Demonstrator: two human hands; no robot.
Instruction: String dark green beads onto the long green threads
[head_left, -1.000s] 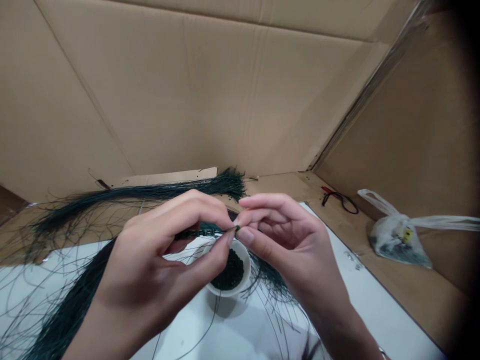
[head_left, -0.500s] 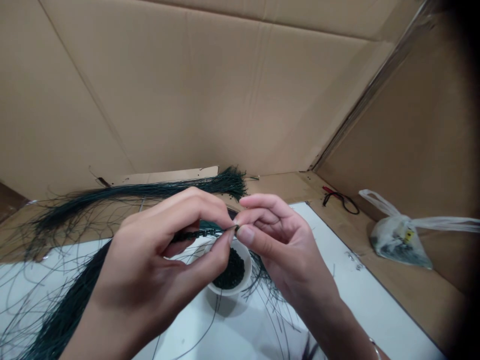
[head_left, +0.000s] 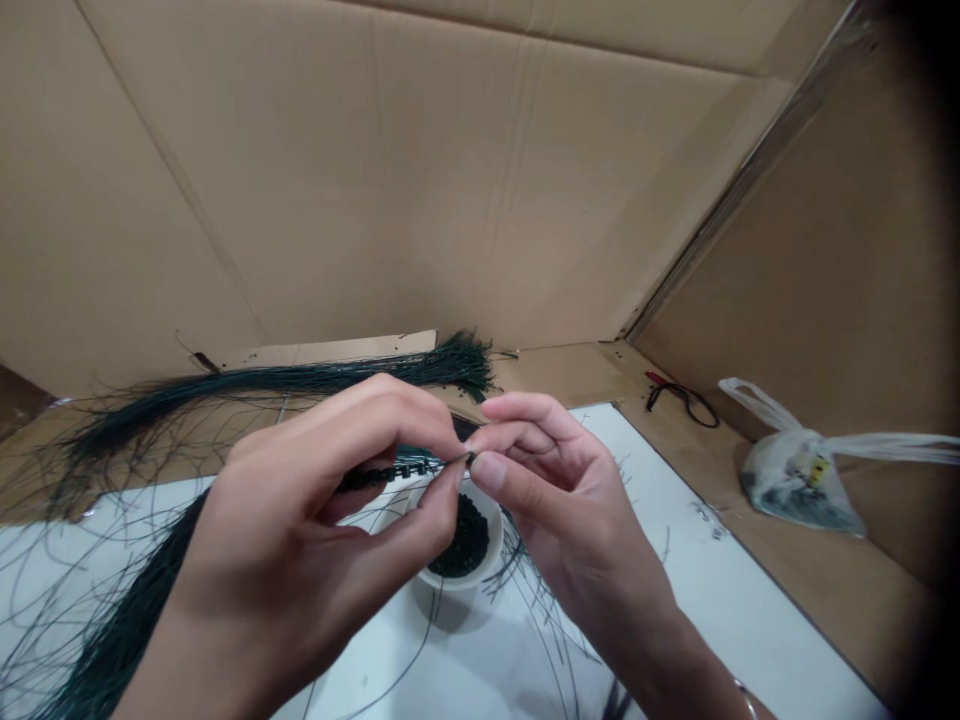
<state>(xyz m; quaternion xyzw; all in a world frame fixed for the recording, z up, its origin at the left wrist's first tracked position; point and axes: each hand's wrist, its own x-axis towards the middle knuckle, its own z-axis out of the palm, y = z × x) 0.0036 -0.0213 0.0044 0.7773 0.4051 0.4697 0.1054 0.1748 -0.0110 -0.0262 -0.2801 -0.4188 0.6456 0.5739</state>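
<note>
My left hand (head_left: 322, 510) is closed in a pinch on a thin dark strand whose length, lined with small dark pieces (head_left: 394, 472), runs back under its curled fingers. Thumb and forefinger of my right hand (head_left: 574, 490) press together at the tip of that strand, on a tiny dark bead-like piece (head_left: 471, 458). The fingertips of both hands nearly touch. Below them stands a white cup (head_left: 496, 550) filled with small dark green pieces (head_left: 465, 545), partly covered by my left thumb.
Long dark green strands lie in a bundle (head_left: 127, 620) at the left and another bundle (head_left: 300, 378) behind. Loose strands cross the white board (head_left: 712, 580). At the right are a tied plastic bag (head_left: 802, 490) and a dark looped cord (head_left: 686, 400). Cardboard walls (head_left: 450, 180) enclose the area.
Both hands stay pinched at the same spot, with only a very slight shift to the left. Slightly more of the lined strand shows beneath my left fingers.
</note>
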